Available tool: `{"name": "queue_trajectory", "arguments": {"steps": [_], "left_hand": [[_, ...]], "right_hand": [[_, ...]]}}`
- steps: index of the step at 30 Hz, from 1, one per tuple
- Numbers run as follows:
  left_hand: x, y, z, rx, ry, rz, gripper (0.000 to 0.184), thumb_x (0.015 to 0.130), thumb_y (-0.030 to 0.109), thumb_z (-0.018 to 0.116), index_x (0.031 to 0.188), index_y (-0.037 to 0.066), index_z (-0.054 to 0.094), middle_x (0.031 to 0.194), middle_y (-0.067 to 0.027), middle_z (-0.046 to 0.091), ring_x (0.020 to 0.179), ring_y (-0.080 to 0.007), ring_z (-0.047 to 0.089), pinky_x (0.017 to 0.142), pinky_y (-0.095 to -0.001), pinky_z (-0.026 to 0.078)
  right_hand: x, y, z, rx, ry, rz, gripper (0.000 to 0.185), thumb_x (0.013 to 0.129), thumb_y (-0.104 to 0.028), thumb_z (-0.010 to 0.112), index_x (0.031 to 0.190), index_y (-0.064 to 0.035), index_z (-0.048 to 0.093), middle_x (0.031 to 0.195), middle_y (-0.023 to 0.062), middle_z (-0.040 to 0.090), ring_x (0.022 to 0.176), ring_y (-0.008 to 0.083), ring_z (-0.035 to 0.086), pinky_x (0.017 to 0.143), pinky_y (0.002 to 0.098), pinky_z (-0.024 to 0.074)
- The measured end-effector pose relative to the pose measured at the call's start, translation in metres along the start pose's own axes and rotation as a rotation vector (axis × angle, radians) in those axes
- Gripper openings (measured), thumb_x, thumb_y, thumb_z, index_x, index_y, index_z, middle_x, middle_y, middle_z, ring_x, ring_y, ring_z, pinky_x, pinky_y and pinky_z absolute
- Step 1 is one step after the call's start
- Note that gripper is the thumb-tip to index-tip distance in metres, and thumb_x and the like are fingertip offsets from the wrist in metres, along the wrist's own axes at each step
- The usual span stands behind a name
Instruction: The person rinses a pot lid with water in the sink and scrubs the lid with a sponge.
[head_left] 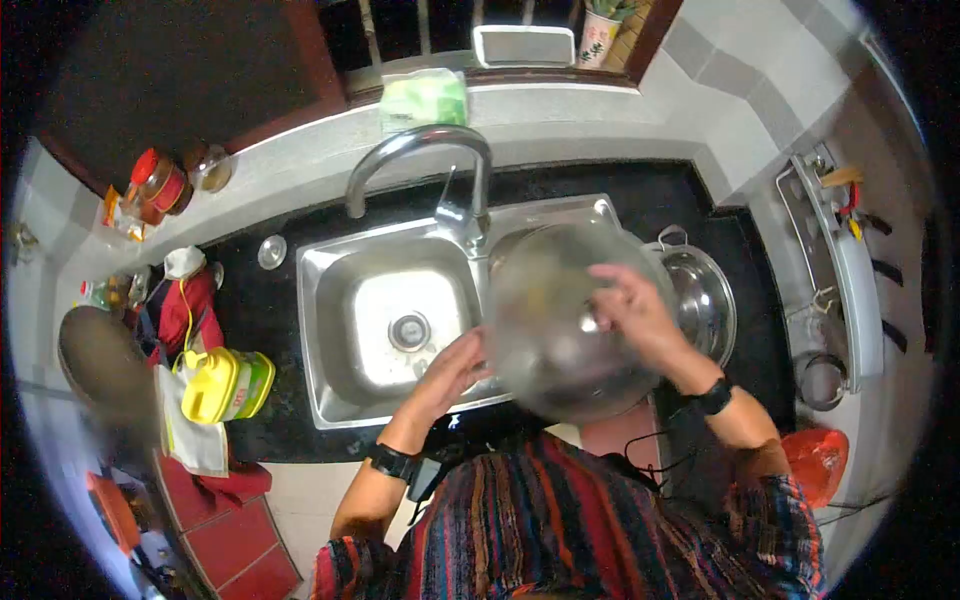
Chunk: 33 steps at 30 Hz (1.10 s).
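A large round metal vessel or lid [560,350], smeared by motion, hangs over the right basin of the steel sink [322,330]. My left hand [455,372] is at its left edge, fingers pointing up and partly hidden behind the rim. My right hand [635,312] lies over its right side, with some fingers spread and the fingertips near its middle; whether it grips anything there is unclear. The chrome faucet [425,140] arches over the left basin, which shows its drain [409,331].
A steel pot [715,300] stands right of the sink. At the left are a yellow-green jug [228,385], red cloth [190,310] and jars [160,182]. A green packet [424,99] lies on the ledge. Knives [888,272] hang at the right.
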<state>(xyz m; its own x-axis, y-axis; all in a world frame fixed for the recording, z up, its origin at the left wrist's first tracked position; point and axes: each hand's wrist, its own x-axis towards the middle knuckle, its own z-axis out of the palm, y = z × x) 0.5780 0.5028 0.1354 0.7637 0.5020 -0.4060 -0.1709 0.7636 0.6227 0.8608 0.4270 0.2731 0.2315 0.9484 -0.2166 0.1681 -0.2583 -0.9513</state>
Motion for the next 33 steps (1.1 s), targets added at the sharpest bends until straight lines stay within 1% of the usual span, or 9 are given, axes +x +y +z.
{"name": "queue_trajectory", "arguments": {"steps": [3,10,12,16,20,21,24,28,33], "left_hand": [[-0.049,0.015,-0.026,-0.407,-0.118,0.025,0.06,0.1,0.023,0.052,0.151,0.007,0.025,0.145,-0.0157,0.043,0.129,-0.0236,0.049,0.099,-0.0437,0.048],[-0.119,0.041,-0.076,-0.118,0.197,0.206,0.068,0.093,0.007,0.058,0.151,0.01,0.024,0.138,-0.024,0.048,0.114,-0.0337,0.06,0.083,-0.0418,0.058],[-0.122,0.041,-0.09,-0.089,0.242,0.231,0.072,0.091,0.008,0.06,0.152,0.01,0.022,0.141,-0.0244,0.046,0.115,-0.0365,0.059,0.087,-0.0443,0.056],[-0.122,0.036,-0.116,-0.057,0.336,0.287,0.074,0.091,0.006,0.06,0.152,0.01,0.02,0.144,-0.0236,0.042,0.116,-0.0375,0.058,0.088,-0.0431,0.056],[-0.124,0.046,-0.128,-0.017,0.385,0.304,0.072,0.092,0.006,0.059,0.152,0.01,0.021,0.145,-0.0218,0.042,0.119,-0.0349,0.057,0.087,-0.0402,0.056],[-0.125,0.046,-0.131,0.009,0.355,0.311,0.071,0.092,0.01,0.06,0.152,0.01,0.022,0.145,-0.0211,0.043,0.12,-0.0334,0.057,0.086,-0.0387,0.055],[-0.12,0.052,-0.139,0.044,0.369,0.285,0.07,0.092,0.006,0.058,0.152,0.009,0.022,0.145,-0.0195,0.044,0.121,-0.0342,0.056,0.087,-0.0386,0.055],[-0.107,0.064,-0.14,0.069,0.346,0.259,0.067,0.092,0.004,0.056,0.151,0.009,0.024,0.145,-0.0166,0.045,0.121,-0.0336,0.056,0.086,-0.0374,0.055],[-0.102,0.051,-0.161,0.079,0.331,0.25,0.066,0.094,0.016,0.06,0.151,0.01,0.027,0.141,-0.0166,0.049,0.119,-0.0276,0.058,0.088,-0.0352,0.054]], "right_hand": [[0.031,0.018,0.072,-0.056,-0.234,-0.033,0.039,0.09,-0.006,0.057,0.128,-0.0043,0.052,0.073,-0.0004,0.06,0.064,0.0058,0.052,0.055,0.0232,0.0428],[0.11,0.05,0.204,-0.097,-0.531,-0.124,0.04,0.093,-0.014,0.057,0.129,0.0013,0.049,0.083,0.0076,0.064,0.075,0.0158,0.061,0.066,0.0314,0.0494],[0.148,0.062,0.221,-0.891,0.119,-0.724,0.049,0.092,-0.025,0.058,0.128,0.0054,0.047,0.101,0.022,0.063,0.095,0.0329,0.063,0.081,0.0439,0.0498],[0.262,0.059,0.224,-0.768,0.295,-0.385,0.067,0.085,-0.036,0.06,0.121,0.018,0.043,0.114,0.0381,0.054,0.107,0.0471,0.055,0.091,0.0499,0.0449],[0.344,0.066,0.225,-0.648,0.357,0.084,0.082,0.081,-0.031,0.066,0.127,0.0251,0.028,0.125,0.037,0.046,0.115,0.0457,0.053,0.1,0.0456,0.0447],[0.38,0.101,0.231,-0.972,0.377,-0.018,0.077,0.082,-0.029,0.065,0.124,0.0244,0.03,0.121,0.0384,0.047,0.111,0.0457,0.055,0.097,0.0458,0.0462],[0.353,0.064,0.237,-0.47,0.528,0.125,0.062,0.084,-0.029,0.065,0.117,0.0187,0.04,0.12,0.039,0.048,0.11,0.0469,0.055,0.097,0.0462,0.0443],[0.343,0.101,0.212,-0.319,0.457,-0.035,0.063,0.083,-0.032,0.067,0.123,0.0106,0.043,0.121,0.0307,0.056,0.115,0.0435,0.054,0.098,0.0453,0.0424],[0.355,0.105,0.189,-0.035,0.4,-0.023,0.04,0.083,-0.019,0.066,0.116,0.0006,0.058,0.106,0.0195,0.068,0.099,0.0375,0.065,0.085,0.04,0.0494]]}}
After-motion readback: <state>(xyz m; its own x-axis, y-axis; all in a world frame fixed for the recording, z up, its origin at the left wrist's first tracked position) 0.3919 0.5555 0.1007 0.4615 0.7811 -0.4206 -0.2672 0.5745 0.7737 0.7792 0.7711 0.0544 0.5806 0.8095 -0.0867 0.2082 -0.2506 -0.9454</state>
